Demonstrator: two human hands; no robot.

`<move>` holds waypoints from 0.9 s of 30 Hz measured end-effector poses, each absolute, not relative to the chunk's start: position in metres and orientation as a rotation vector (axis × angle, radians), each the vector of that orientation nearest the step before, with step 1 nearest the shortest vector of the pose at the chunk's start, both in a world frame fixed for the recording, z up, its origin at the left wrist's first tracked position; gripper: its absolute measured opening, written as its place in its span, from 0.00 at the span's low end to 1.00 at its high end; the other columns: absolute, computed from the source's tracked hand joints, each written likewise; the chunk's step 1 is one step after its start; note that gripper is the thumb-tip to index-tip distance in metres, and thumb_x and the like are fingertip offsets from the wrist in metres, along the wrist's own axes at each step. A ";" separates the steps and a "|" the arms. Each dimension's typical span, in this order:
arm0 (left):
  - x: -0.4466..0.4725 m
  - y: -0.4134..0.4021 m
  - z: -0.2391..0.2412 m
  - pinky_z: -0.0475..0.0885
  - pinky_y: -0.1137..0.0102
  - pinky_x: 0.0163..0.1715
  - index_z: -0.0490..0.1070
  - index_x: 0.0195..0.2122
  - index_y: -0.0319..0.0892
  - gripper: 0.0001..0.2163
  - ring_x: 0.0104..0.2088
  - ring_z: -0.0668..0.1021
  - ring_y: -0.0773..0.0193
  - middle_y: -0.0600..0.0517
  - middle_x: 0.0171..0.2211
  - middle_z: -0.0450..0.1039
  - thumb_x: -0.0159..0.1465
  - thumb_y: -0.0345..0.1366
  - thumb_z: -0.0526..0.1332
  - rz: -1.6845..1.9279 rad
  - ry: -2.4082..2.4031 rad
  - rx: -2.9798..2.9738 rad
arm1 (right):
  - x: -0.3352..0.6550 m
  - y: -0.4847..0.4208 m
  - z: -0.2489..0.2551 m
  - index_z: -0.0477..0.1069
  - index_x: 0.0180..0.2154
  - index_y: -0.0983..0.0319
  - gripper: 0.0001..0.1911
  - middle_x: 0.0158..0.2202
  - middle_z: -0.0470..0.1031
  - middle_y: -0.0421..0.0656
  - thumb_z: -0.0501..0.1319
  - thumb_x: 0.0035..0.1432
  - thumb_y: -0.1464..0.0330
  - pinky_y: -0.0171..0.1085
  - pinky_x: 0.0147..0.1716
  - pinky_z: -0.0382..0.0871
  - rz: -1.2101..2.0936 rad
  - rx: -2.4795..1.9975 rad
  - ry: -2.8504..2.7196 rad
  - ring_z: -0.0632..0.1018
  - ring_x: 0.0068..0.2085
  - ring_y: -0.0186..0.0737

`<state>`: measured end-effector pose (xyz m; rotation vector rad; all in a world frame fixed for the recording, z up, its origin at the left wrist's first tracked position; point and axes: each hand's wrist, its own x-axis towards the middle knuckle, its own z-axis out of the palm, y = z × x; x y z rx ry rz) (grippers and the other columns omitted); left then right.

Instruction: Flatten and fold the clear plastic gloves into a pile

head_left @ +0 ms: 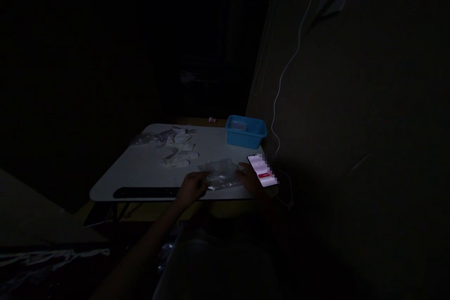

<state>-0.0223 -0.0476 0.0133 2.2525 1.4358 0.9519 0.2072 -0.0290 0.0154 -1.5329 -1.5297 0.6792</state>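
Forearms [154,234] lead to left hand [192,186] and right hand [249,178], whose grip pinches a clear bag [222,173] between them; probably light, limp, slippery, best held by its edges.

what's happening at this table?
A person's left hand and right hand hold a clear plastic bag by opposite sides at the near edge of a white table. Pale crumpled items lie farther left. A blue basket stands at the far right; a lit phone is beside the right hand. The room is dark.
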 end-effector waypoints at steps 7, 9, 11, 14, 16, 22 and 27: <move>-0.023 -0.047 0.008 0.67 0.65 0.42 0.69 0.45 0.40 0.18 0.39 0.75 0.58 0.47 0.37 0.75 0.54 0.39 0.57 0.915 1.489 2.349 | 0.205 -0.037 0.024 0.69 0.43 0.59 0.21 0.25 0.71 0.38 0.53 0.44 0.74 0.36 0.33 0.65 0.502 -1.632 -1.621 0.71 0.30 0.37; -0.023 -0.047 0.007 0.68 0.65 0.41 0.67 0.47 0.40 0.20 0.39 0.75 0.58 0.47 0.37 0.75 0.54 0.39 0.57 0.908 1.487 2.373 | 0.206 -0.045 0.026 0.69 0.45 0.61 0.21 0.28 0.73 0.40 0.53 0.46 0.73 0.37 0.36 0.65 0.361 -1.681 -1.718 0.72 0.31 0.38; -0.023 -0.047 0.007 0.68 0.65 0.41 0.66 0.48 0.40 0.20 0.39 0.75 0.58 0.47 0.38 0.74 0.54 0.40 0.57 0.905 1.494 2.383 | 0.207 -0.054 0.027 0.69 0.46 0.62 0.22 0.31 0.75 0.43 0.53 0.47 0.73 0.38 0.38 0.63 0.217 -1.756 -1.823 0.73 0.34 0.40; -0.022 -0.048 0.006 0.68 0.64 0.42 0.66 0.48 0.40 0.19 0.40 0.74 0.58 0.47 0.40 0.74 0.55 0.40 0.57 0.915 1.484 2.388 | 0.207 -0.064 0.029 0.67 0.48 0.63 0.22 0.35 0.76 0.46 0.52 0.49 0.71 0.39 0.40 0.61 0.103 -1.872 -1.916 0.74 0.37 0.42; -0.022 -0.049 0.006 0.68 0.64 0.42 0.66 0.47 0.40 0.18 0.40 0.74 0.59 0.47 0.40 0.73 0.56 0.41 0.55 0.944 1.446 2.367 | 0.207 -0.067 0.030 0.66 0.50 0.63 0.22 0.37 0.76 0.46 0.52 0.51 0.71 0.39 0.41 0.60 0.092 -1.927 -1.944 0.74 0.38 0.42; -0.029 -0.047 0.002 0.69 0.63 0.42 0.67 0.42 0.39 0.15 0.42 0.73 0.60 0.46 0.39 0.71 0.60 0.39 0.48 1.359 1.541 2.137 | 0.206 -0.064 0.030 0.61 0.53 0.66 0.23 0.42 0.74 0.49 0.49 0.54 0.70 0.38 0.42 0.59 0.080 -1.993 -1.951 0.74 0.42 0.43; -0.032 -0.039 0.006 0.69 0.63 0.43 0.66 0.44 0.38 0.16 0.43 0.73 0.59 0.44 0.41 0.71 0.59 0.38 0.47 1.376 1.546 2.155 | 0.201 -0.059 0.027 0.58 0.55 0.67 0.25 0.47 0.71 0.51 0.48 0.55 0.71 0.40 0.42 0.58 -0.045 -2.011 -1.994 0.73 0.42 0.44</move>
